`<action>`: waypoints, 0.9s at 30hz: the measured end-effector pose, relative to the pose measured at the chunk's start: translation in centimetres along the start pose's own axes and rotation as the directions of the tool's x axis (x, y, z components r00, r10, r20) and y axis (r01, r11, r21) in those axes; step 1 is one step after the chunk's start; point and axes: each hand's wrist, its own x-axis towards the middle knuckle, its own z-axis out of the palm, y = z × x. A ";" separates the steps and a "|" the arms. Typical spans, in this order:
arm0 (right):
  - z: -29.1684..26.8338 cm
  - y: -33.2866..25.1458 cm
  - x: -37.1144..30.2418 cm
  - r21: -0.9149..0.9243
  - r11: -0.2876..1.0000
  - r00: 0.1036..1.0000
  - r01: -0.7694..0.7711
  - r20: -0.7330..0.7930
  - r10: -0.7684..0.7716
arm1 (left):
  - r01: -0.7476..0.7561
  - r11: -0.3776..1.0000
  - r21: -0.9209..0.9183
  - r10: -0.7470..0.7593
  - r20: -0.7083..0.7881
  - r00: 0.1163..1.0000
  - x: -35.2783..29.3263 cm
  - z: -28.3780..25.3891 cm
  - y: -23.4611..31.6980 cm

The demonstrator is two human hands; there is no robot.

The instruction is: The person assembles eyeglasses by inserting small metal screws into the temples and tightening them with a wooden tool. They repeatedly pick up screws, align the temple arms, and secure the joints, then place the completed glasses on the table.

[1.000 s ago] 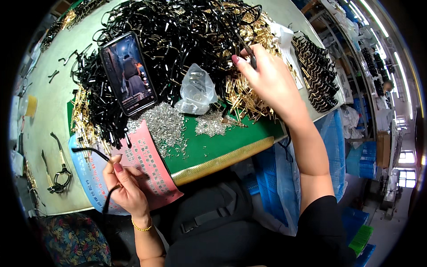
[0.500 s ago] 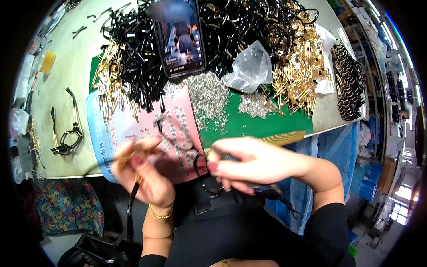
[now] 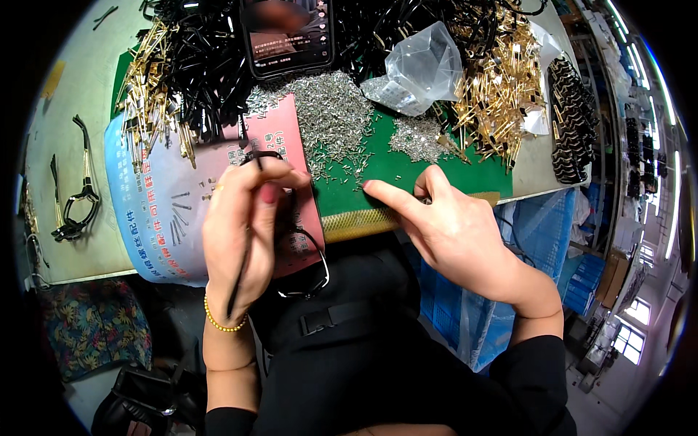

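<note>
My left hand (image 3: 236, 240) is closed around a black eyeglass frame (image 3: 322, 263), whose rim hangs over the table's near edge beside my wrist. A dark temple arm runs along the palm. My right hand (image 3: 458, 232) reaches over the green mat (image 3: 436, 200) with its index finger stretched out. That fingertip touches the mat at the near edge of a heap of tiny silver screws (image 3: 331, 120). The other fingers are curled, with something dark between them, mostly hidden. A smaller pile of tiny metal parts (image 3: 418, 138) lies just beyond the right hand.
Black temple arms (image 3: 207, 87) and gold metal pieces (image 3: 502, 87) are heaped at the back. A phone (image 3: 287, 43) stands among them, near a clear plastic bag (image 3: 425, 69). Another eyeglass frame (image 3: 76, 211) lies left of a printed sheet (image 3: 160, 211). Yellow mesh (image 3: 356, 224) edges the mat.
My right hand has moved up from beside the frame to the screws, its index finger now extended. The left hand still holds the frame. The whole view has shifted slightly.
</note>
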 end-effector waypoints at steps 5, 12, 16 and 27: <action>0.7 0.0 0.8 -0.032 0.999 0.999 0.006 -0.044 -0.008 | -0.110 0.982 -0.156 0.057 -0.313 0.948 -0.8 -0.3 -0.6; 0.4 -0.3 1.1 -0.006 1.000 0.999 -0.003 -0.039 0.003 | 0.038 0.968 -0.250 -0.131 -0.369 0.920 -0.8 -2.0 0.5; 0.6 -0.3 1.3 -0.027 1.000 0.999 0.002 -0.040 -0.003 | 0.091 0.945 -0.313 -0.195 -0.320 0.927 0.5 -1.7 0.1; -0.6 -0.8 1.3 0.152 0.988 0.998 0.028 0.046 -0.035 | 0.389 0.910 -0.145 -0.372 0.135 0.919 -0.3 -1.9 1.3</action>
